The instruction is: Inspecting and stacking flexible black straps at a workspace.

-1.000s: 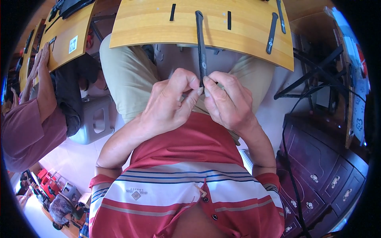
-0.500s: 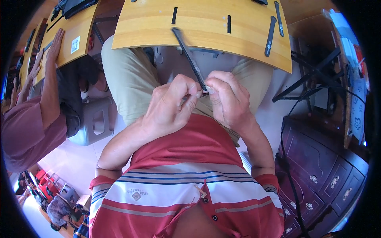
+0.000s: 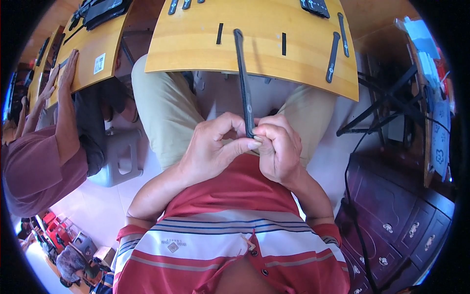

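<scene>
A narrow black strap (image 3: pixel 244 78) with a rounded tip and a small pale mark stands up from between my hands, its far end pointing over the table's near edge. My left hand (image 3: pixel 210 144) has thumb and fingers closed in a pinch at the strap's lower end. Against it, my right hand (image 3: pixel 279 149) pinches that same end, fingers curled. My fingertips cover how the end is folded or fastened. Both hands are above my lap, short of the table.
On the yellow wooden table (image 3: pixel 191 56) lie two matching straps (image 3: pixel 333 58) at right, several at the far left edge, and a black pile (image 3: pixel 316 7). Two short black strips (image 3: pixel 220 33) mark the tabletop. A person (image 3: pixel 44 161) sits left, hands on another table. Dark cabinets (image 3: pixel 391 215) stand right.
My hands have come nearer my body, and the strap has swung from leaning left to nearly upright. The view has shifted, showing more of the table's far side.
</scene>
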`<state>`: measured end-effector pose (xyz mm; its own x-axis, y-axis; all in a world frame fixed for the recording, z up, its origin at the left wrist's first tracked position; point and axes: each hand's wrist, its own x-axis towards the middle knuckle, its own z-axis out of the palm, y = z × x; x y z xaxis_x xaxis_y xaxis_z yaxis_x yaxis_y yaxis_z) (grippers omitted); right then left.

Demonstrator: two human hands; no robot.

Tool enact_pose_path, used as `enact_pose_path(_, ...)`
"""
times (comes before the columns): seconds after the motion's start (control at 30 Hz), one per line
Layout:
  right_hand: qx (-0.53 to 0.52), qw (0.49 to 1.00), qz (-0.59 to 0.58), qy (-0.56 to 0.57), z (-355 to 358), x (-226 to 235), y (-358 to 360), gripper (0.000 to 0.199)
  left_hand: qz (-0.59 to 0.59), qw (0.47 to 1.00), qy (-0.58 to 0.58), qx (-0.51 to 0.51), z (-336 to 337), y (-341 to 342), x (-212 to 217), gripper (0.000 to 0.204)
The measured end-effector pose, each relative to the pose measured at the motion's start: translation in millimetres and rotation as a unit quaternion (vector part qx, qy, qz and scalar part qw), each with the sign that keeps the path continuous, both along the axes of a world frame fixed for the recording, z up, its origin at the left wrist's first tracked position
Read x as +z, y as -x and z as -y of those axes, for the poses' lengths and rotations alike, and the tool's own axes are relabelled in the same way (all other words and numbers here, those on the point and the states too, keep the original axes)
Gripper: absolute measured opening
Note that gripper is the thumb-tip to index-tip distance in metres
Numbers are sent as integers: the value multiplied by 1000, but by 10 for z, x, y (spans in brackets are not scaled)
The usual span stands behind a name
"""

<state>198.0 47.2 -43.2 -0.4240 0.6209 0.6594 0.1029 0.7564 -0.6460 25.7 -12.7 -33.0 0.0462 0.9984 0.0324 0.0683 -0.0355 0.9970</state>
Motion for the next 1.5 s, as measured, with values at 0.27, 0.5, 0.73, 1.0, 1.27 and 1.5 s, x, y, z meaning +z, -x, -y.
enact_pose_path(0.27,40,999,13,31,-25,33,-50,14,-38,998,-50,-32,10,-3,16,14)
enact_pose_path(0.5,-45,997,49,-46,-316,57,-213,5,-73,984,-154,-55,22,-15,56,9)
enact_pose_path(0.73,-84,984,-82,136,-741,255,-351,14,-72,974,-194,-90,15,-11,65,10)
enact_pose_path(1.0,-35,835,-352,421,-1177,650,-670,24,-93,968,-210,-102,38,27,68,9)
enact_pose_path(1.27,-216,762,-595,135,-2454,1094,-2233,20,-140,960,-202,-138,116,148,32,10)
enact_pose_path(1.5,-227,866,-434,104,-2524,1044,-2315,12,-129,981,-119,-82,195,298,-100,7)
